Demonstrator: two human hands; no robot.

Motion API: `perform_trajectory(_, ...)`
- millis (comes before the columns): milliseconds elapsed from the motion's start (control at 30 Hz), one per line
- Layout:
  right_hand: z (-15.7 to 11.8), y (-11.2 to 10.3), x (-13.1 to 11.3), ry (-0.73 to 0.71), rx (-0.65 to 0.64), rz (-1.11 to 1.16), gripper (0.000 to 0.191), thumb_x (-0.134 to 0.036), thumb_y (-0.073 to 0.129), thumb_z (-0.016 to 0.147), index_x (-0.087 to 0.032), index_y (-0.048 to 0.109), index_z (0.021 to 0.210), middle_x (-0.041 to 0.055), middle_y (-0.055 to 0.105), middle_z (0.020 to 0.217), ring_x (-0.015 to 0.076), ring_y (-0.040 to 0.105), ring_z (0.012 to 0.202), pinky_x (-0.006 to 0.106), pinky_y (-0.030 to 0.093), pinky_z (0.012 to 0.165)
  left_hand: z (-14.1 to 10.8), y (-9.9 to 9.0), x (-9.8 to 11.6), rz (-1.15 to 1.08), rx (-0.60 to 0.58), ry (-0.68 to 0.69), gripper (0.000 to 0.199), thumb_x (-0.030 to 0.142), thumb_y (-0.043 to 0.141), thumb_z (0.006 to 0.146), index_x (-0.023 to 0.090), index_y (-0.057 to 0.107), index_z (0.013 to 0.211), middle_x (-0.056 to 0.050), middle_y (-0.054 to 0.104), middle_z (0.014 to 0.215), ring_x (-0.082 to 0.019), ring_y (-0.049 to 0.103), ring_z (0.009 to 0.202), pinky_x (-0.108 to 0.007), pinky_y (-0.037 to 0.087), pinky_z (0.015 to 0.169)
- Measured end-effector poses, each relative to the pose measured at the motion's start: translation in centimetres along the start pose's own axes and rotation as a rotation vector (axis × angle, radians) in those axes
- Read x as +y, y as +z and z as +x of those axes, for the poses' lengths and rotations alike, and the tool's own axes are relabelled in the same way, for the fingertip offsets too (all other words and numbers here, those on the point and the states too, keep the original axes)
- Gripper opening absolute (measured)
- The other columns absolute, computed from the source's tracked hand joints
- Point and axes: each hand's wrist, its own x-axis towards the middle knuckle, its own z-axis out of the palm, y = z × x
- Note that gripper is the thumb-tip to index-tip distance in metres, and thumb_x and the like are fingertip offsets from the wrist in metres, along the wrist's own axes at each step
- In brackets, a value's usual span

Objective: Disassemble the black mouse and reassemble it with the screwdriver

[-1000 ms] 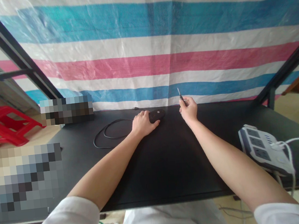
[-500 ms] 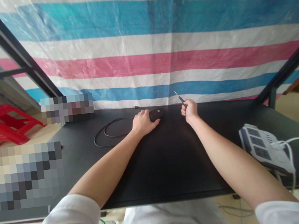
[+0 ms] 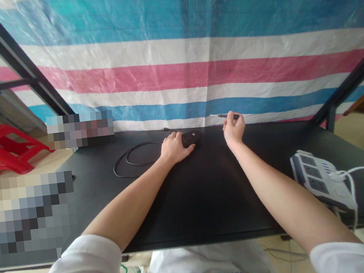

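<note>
A black corded computer mouse (image 3: 191,139) lies on the black tabletop, a pale round spot showing on its upward face. My left hand (image 3: 173,148) is closed around the mouse's left end, thumb along the near side. From there a thin black cable (image 3: 128,163) loops to the left, and its plug (image 3: 166,129) lies near the back edge. To the right of the mouse, my right hand (image 3: 234,129) grips a small screwdriver (image 3: 222,115) raised above the table. The dark handle is between the fingers, and the thin metal shaft points left, almost level.
A white power strip (image 3: 325,180) with white cables sits at the right of the black table (image 3: 206,204). Behind hangs a striped plastic sheet (image 3: 175,76). Dark metal posts rise at both sides. A red stool (image 3: 6,148) stands at left; blurred patches cover things there.
My right hand has turned, so the screwdriver has swung from pointing steeply up and left to nearly level. My left hand stays on the mouse.
</note>
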Motion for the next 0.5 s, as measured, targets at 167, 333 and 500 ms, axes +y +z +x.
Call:
perform_trajectory(167,-1.4,-0.2,-1.2,-0.165,0.013,-0.193,0.031,-0.052,0.045,0.094,-0.024,0.047,0.081,-0.0062,0.052,0.051,0.0172,0.063,0.056,0.029,0.051,0.066,0.0,0.1,-0.1,-0.007,0.018,-0.001,0.059,0.058,0.058,0.081,0.017,0.057,0.124,-0.014,0.063,0.122,-0.031,0.061,0.115,-0.040,0.048,0.099)
perform_trajectory(333,-2.5,-0.1,-2.1,-0.247,-0.109,-0.249,0.026,-0.047,0.047,0.093,-0.025,0.048,0.079,-0.0039,0.055,0.053,0.0175,0.061,0.056,0.030,0.050,0.068,0.0,0.0,-0.1,-0.011,0.033,0.003,0.060,0.054,0.061,0.079,0.017,0.056,0.126,-0.014,0.061,0.124,-0.032,0.059,0.117,-0.040,0.048,0.100)
perform_trajectory(500,-3.2,0.1,-2.2,-0.322,-0.197,-0.267,0.020,-0.041,0.047,0.093,-0.024,0.049,0.081,-0.0023,0.058,0.057,0.0166,0.060,0.056,0.028,0.049,0.065,0.0,0.2,-0.1,-0.014,0.049,0.007,0.060,0.053,0.063,0.079,0.019,0.056,0.128,-0.013,0.061,0.123,-0.031,0.059,0.117,-0.039,0.047,0.101)
